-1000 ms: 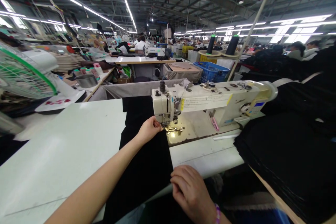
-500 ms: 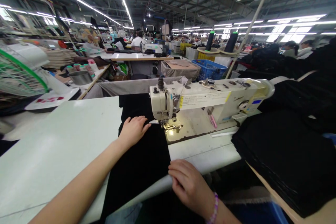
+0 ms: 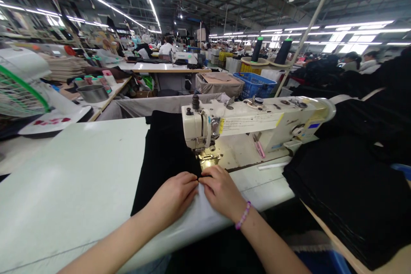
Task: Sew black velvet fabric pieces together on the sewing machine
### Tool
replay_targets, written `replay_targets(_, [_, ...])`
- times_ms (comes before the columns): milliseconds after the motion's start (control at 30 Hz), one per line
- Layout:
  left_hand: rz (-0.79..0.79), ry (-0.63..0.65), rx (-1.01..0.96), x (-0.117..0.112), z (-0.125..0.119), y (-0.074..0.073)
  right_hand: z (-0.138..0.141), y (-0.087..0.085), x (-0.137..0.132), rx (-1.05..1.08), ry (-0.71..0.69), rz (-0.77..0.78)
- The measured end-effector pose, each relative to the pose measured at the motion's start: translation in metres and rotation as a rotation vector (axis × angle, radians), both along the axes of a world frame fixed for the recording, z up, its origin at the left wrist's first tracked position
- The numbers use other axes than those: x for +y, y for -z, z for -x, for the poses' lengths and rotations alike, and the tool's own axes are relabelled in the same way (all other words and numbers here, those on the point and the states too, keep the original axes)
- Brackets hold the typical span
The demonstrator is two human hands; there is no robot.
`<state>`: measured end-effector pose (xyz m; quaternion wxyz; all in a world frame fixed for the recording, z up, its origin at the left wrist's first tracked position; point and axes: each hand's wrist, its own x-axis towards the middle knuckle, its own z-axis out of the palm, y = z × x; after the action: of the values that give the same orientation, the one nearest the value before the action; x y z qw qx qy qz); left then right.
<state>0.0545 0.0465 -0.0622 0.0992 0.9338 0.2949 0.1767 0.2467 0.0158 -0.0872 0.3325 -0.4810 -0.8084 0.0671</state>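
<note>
On the pale table, left hand and right hand have converged, each grip pinching black cloth.

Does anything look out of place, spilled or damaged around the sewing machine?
Nothing looks spilled. Slightly odd: pink-handled snips lie loose on the bed of the sewing machine, beneath its arm, and the bed's front edge shows dark, uneven patches, perhaps wear.

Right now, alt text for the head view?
A person's left hand and right hand nearly meet at the edge of black fabric, just in front of a pale sewing machine. Stacked black cloth lies right; a fan stands left.
</note>
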Motion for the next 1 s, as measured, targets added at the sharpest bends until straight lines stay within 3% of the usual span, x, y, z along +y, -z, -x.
replay_targets(400, [0.001, -0.089, 0.030, 0.055, -0.001, -0.004, 0.007, -0.005, 0.041, -0.140, 0.138, 0.030])
replay_targets(567, [0.005, -0.145, 0.021, 0.072, 0.002, -0.006, 0.004, 0.002, 0.019, -0.104, 0.171, 0.008])
replay_targets(733, [-0.022, -0.380, -0.001, 0.087, 0.012, 0.008, 0.002, 0.021, -0.005, -0.068, 0.139, -0.103])
replay_targets(833, [-0.015, -0.485, 0.015, 0.086, 0.019, 0.018, 0.001, 0.030, -0.006, -0.062, 0.123, -0.153])
replay_targets(1000, [0.001, -0.521, 0.034, 0.070, 0.040, 0.023, 0.000, 0.032, -0.010, -0.079, 0.077, -0.177])
